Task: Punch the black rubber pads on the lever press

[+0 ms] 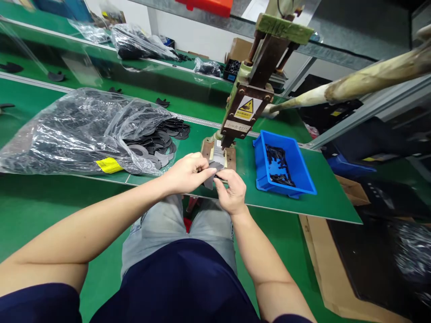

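Between my two hands is a dark grey curved flat part point(209, 182), in front of a hand press point(247, 96) with a yellow warning label. My left hand point(189, 172) pinches this part between thumb and fingers. Closed at the part's right edge is my right hand point(231, 190), its fingertips gripping there; whether a second small piece is in them I cannot tell. The press's base point(230, 157) stands just beyond my fingers. To the left, a clear plastic bag point(77, 130) spills several similar curved parts point(158, 146) onto the green bench.
A blue bin point(286, 190) with small black pieces point(278, 163) stands right of the press. The press's long handle point(353, 85) reaches out to the upper right. Behind runs a green conveyor point(195, 101) with scattered dark parts and more bags point(141, 42). Cardboard point(323, 264) lies lower right.
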### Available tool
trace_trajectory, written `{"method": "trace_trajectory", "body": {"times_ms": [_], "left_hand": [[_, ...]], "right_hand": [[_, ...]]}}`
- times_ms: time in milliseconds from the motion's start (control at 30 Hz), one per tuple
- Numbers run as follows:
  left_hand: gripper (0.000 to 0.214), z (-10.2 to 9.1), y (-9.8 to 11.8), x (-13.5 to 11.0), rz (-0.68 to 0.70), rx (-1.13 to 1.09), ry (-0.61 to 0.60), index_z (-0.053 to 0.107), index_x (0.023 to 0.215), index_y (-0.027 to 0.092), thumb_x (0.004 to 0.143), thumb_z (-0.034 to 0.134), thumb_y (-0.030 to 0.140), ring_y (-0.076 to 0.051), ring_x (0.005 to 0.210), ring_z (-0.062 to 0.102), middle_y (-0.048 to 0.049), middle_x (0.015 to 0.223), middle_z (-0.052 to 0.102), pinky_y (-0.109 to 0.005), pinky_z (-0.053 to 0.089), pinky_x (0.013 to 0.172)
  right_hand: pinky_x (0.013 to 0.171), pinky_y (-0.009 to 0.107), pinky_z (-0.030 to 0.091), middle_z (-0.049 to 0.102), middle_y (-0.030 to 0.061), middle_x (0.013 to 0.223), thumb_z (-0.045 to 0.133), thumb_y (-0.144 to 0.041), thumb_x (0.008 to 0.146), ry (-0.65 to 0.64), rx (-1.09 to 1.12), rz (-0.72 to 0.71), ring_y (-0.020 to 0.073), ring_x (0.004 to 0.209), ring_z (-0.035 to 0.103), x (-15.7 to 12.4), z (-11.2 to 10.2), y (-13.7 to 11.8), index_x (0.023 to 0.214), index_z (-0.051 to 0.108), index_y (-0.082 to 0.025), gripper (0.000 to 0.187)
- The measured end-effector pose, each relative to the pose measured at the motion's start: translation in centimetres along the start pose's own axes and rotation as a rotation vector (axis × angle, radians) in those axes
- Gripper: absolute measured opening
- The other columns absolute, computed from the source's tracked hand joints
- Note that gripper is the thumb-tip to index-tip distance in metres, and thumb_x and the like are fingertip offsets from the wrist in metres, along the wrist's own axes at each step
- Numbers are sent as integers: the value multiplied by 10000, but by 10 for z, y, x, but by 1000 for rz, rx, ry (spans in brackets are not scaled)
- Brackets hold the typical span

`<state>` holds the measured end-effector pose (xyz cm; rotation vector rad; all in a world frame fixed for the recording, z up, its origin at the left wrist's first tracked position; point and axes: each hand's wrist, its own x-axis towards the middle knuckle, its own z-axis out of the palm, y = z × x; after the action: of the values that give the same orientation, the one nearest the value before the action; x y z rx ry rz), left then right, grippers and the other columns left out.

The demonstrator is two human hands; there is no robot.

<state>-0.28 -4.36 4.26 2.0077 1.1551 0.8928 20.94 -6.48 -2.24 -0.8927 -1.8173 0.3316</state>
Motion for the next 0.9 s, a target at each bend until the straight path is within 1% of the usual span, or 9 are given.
{"method": "trace_trajectory", "body": {"times_ms": [167,267,333,433,500,567,667,767,900], "left_hand": [[463,5,-13,5,-166,-266,-112,539,661,200,929,720,532,-135,683,488,6,743,530,-260,397,632],[398,8,-13,4,-249,-397,-11,610,853,208,825,856,520,-119,695,521,30,780,571,-231,421,642],[469,10,-13,3,-311,-522,-40,639,991,209,778,901,535,-114,700,562,29,815,621,-223,456,646],[503,9,-24,10,-369,-650,-186,648,921,183,784,883,606,-106,635,583,12,782,647,-219,480,578],[500,6,-42,22,-396,-640,-123,626,842,177,788,887,601,-86,568,560,16,737,644,-198,454,515],[455,0,-67,42,-448,-598,49,608,822,173,826,885,535,-63,524,546,14,720,660,-168,428,482],[335,-8,-105,86,-630,-591,251,582,834,166,936,818,380,-58,503,568,1,699,668,-154,475,495],[261,-11,-131,144,-766,-623,339,549,876,167,974,773,255,-81,545,633,2,690,644,-189,577,575],[231,-7,-149,227,-749,-589,369,568,970,149,979,773,255,-92,618,693,-35,798,694,-209,623,662]], "right_hand": [[869,421,635,795,59,1023,696,-306,947,4,7,-9,209,948,751,-5,-4,3,1092,740,-282,154],[878,426,646,796,67,1039,669,-317,972,36,14,23,212,963,757,-7,-1,4,1113,731,-277,159],[890,423,652,796,67,1047,668,-324,976,36,23,44,213,980,760,-6,0,6,1119,733,-279,163],[960,427,651,789,71,1122,710,-334,952,3,30,82,220,1061,759,-4,-5,17,1192,730,-281,247],[1008,445,643,763,89,1202,714,-335,949,26,20,131,228,1118,746,-6,-16,32,1281,696,-273,338],[1014,462,640,732,107,1237,684,-331,967,91,-4,192,229,1121,738,-12,-31,50,1322,663,-261,363],[975,475,644,713,110,1204,645,-320,986,176,-62,263,228,1065,735,-25,-51,77,1280,668,-252,302],[895,472,657,728,102,1132,651,-314,976,175,-121,297,240,1005,740,-38,-61,92,1221,690,-255,255],[845,467,667,738,99,1106,666,-307,964,127,-179,296,245,970,744,-45,-61,97,1190,702,-270,232]]}}
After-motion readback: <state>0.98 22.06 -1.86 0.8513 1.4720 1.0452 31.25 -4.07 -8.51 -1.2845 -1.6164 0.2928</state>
